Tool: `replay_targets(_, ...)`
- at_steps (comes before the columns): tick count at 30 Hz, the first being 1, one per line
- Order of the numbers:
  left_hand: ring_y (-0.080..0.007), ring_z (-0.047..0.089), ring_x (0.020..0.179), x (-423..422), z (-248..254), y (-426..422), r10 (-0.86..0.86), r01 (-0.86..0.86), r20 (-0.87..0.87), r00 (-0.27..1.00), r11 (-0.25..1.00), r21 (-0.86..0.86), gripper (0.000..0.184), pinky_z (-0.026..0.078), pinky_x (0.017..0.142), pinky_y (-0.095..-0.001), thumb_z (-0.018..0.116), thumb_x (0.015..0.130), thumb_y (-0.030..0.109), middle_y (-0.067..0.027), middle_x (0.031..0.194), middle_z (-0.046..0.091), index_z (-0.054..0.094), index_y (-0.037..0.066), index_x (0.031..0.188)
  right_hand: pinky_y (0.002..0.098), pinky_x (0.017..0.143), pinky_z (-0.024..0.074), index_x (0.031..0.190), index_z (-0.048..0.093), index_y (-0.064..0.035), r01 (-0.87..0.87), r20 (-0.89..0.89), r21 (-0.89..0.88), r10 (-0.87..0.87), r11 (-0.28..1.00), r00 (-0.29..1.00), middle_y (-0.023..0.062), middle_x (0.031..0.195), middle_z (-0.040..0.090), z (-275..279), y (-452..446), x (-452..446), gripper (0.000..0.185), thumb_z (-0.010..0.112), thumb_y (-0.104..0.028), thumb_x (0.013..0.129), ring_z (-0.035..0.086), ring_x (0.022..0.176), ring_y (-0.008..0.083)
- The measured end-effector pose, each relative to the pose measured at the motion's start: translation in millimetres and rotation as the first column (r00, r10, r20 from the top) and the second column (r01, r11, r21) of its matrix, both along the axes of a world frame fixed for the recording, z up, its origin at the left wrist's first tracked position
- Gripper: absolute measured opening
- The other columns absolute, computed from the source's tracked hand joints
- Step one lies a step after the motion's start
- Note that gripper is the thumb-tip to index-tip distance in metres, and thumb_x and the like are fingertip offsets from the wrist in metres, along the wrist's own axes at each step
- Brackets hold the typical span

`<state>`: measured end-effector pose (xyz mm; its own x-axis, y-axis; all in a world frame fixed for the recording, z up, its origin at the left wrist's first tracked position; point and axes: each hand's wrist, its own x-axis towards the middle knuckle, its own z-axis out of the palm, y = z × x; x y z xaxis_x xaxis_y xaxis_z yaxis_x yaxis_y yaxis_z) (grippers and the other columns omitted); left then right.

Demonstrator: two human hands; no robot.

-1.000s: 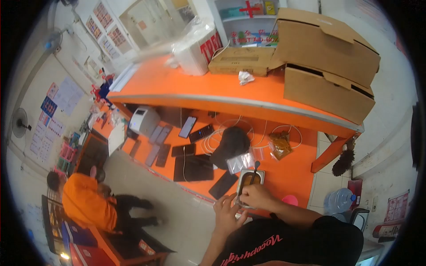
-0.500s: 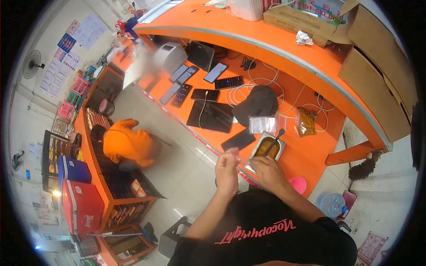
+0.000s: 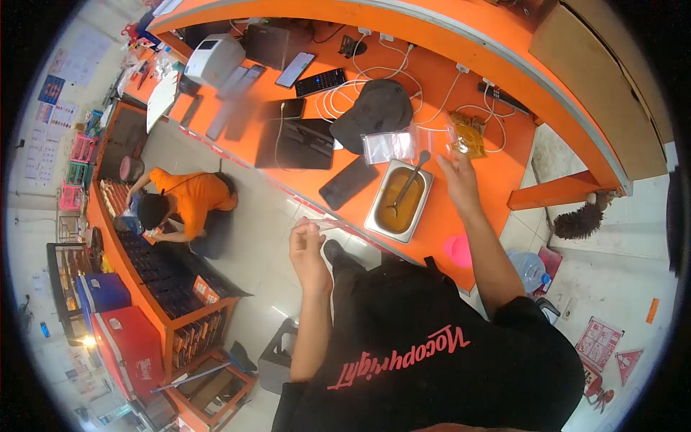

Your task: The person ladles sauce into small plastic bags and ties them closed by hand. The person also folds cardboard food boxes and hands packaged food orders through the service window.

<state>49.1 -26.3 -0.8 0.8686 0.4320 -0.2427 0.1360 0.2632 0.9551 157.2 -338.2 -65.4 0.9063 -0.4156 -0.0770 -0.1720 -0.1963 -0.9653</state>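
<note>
– Two bare hands show in the head view; together or apart?

– Well apart. The left hand point(image 3: 309, 252) has its fingers curled, with thumb and fingertips pinched on a clear strip point(image 3: 331, 225), too thin and blurred to say more

– And the right hand point(image 3: 458, 178)?

– Farther forward than the left, over the orange table point(image 3: 498, 171), fingers loosely spread. Just past its fingertips lies a plastic bag point(image 3: 468, 137) with yellow-brown contents; whether they touch, I cannot tell

– Where do you see the metal tray point(image 3: 387, 230)?

– Between the hands, nearer the right one. It holds yellow-brown liquid point(image 3: 404, 214), and a dark spoon point(image 3: 409, 183) leans in it, handle end just left of the right fingers

– What else is close by?

– Left of the right hand and slightly forward, a clear packet point(image 3: 389, 147), with a dark cap point(image 3: 374, 115) beyond it. A dark phone point(image 3: 348, 183) lies forward of the left hand. A pink cup point(image 3: 458, 250) stands beside the right forearm, nearer the body

– Anyone else?

– A person in orange point(image 3: 193, 198), well off to the left of the left hand, bent over a dark rack point(image 3: 162, 273)
</note>
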Motion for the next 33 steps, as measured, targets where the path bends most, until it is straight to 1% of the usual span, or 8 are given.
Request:
replay_targets(6,-0.0192,0.058,0.116,-4,-29,-10,-0.197,0.162,0.054,0.979,0.908,0.388,0.012,0.047,0.100,-0.0390,0.069,0.096,0.012,-0.0103,0.127,0.058,0.061,0.006,0.103,0.0317,0.075,0.0488,0.109,0.068,0.0021,-0.409,-0.060,0.083,0.414,0.909,0.908,0.0082,0.092,0.068,-3,8,28,0.044,0.072,-0.039,0.094,0.062,0.081,0.0152)
replay_targets(10,-0.0197,0.059,0.114,-3,-27,-15,-0.223,0.161,0.057,0.973,0.836,0.525,0.023,0.054,0.096,-0.0358,0.072,0.091,0.002,-0.0120,0.126,0.057,0.056,0.003,0.108,0.0297,0.071,0.0471,0.105,0.069,-0.0003,-0.552,-0.028,-0.215,0.559,0.806,0.828,0.0034,0.080,0.064,24,21,26,0.031,0.065,-0.030,0.098,0.060,0.078,0.0127)
replay_targets(12,-0.0235,0.060,0.110,-3,-32,-17,-0.207,0.128,0.100,0.973,0.849,0.513,0.030,0.055,0.092,-0.0359,0.075,0.085,0.001,-0.0145,0.122,0.057,0.057,0.002,0.109,0.0264,0.067,0.0444,0.105,0.068,-0.0014,-0.643,-0.161,0.047,0.641,0.765,0.751,0.0013,0.080,0.062,47,26,12,0.025,0.062,-0.025,0.100,0.057,0.075,0.0100)
replay_targets(15,-0.0234,0.061,0.106,-7,-25,-15,-0.208,0.087,0.156,0.966,0.824,0.560,0.038,0.054,0.091,-0.0356,0.078,0.081,0.000,-0.0146,0.122,0.056,0.056,0.003,0.111,0.0247,0.063,0.0421,0.107,0.068,-0.0012,-0.665,-0.028,0.024,0.666,0.746,0.746,0.0001,0.081,0.062,38,15,0,0.026,0.060,-0.025,0.102,0.055,0.074,0.0082)
replay_targets(18,-0.0193,0.059,0.106,-10,-23,-15,-0.242,0.103,0.162,0.957,0.801,0.590,0.044,0.054,0.092,-0.0341,0.079,0.080,-0.004,-0.0123,0.126,0.054,0.053,0.004,0.115,0.0235,0.064,0.0414,0.109,0.068,-0.0010,-0.476,-0.116,0.053,0.478,0.878,0.870,-0.0012,0.085,0.063,50,0,-7,0.024,0.058,-0.023,0.103,0.055,0.077,0.0071)
replay_targets(23,-0.0209,0.059,0.111,-10,-25,-19,-0.214,0.052,0.224,0.951,0.823,0.566,0.051,0.054,0.091,-0.0352,0.079,0.080,-0.003,-0.0128,0.128,0.054,0.050,0.005,0.122,0.0253,0.077,0.0474,0.110,0.069,-0.0020,-0.380,0.163,-0.047,0.382,0.924,0.909,0.0003,0.093,0.065,42,-7,-7,0.020,0.059,-0.018,0.102,0.059,0.085,0.0092)
replay_targets(25,-0.0222,0.059,0.114,-12,-24,-21,-0.217,0.041,0.236,0.947,0.812,0.583,0.058,0.054,0.091,-0.0366,0.080,0.080,-0.002,-0.0129,0.131,0.053,0.047,0.005,0.127,0.0260,0.082,0.0485,0.109,0.069,-0.0017,-0.420,0.122,-0.148,0.438,0.895,0.891,0.0015,0.092,0.065,39,-14,-7,0.020,0.060,-0.017,0.102,0.061,0.090,0.0102)
replay_targets(33,-0.0260,0.053,0.125,-16,-29,-27,-0.169,0.033,0.236,0.957,0.871,0.490,0.070,0.050,0.098,-0.0385,0.077,0.083,-0.002,-0.0166,0.140,0.046,0.035,0.005,0.139,0.0214,0.051,0.0374,0.097,0.065,-0.0055,-0.255,-0.004,0.212,0.262,0.943,0.965,0.0027,0.078,0.067,11,-10,-7,0.015,0.058,-0.018,0.101,0.048,0.057,0.0041)
